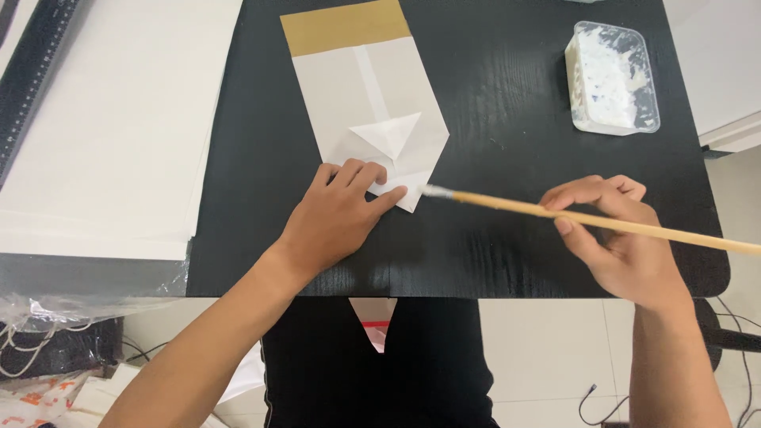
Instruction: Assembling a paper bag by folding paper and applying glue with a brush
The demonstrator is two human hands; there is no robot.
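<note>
— What is seen under the left hand (337, 218)?

— A flat white paper bag with a brown band at its top end (365, 95) is laid on the black wood-grain table (507, 119), stretching from the upper middle of the frame down to the centre. Its folded bottom end, with a white triangular flap, is pressed down by the left hand: the fingers (357, 173) are spread flat and almost straight on the lower corner, nothing being gripped.

— And the right hand (626, 238)?

— A long, thin wooden brush with a pale bristle tip (587, 218) is held there, pinched between thumb and curled fingers at the middle of its stick. The hand is closed around it at the right centre of the frame. The bristle tip is pointed left and is found just beside the bag's lower corner, close to the left index fingertip; whether paper is touched cannot be told.

— What else is shown?

— A clear rectangular plastic tub smeared with white paste (612, 78) is set at the upper right, well apart from both hands. A stack of large white sheets (111, 119) is seen at the upper left. Crumpled clear plastic and white-and-orange printed packaging (47, 392) are seen at the lower left.
</note>
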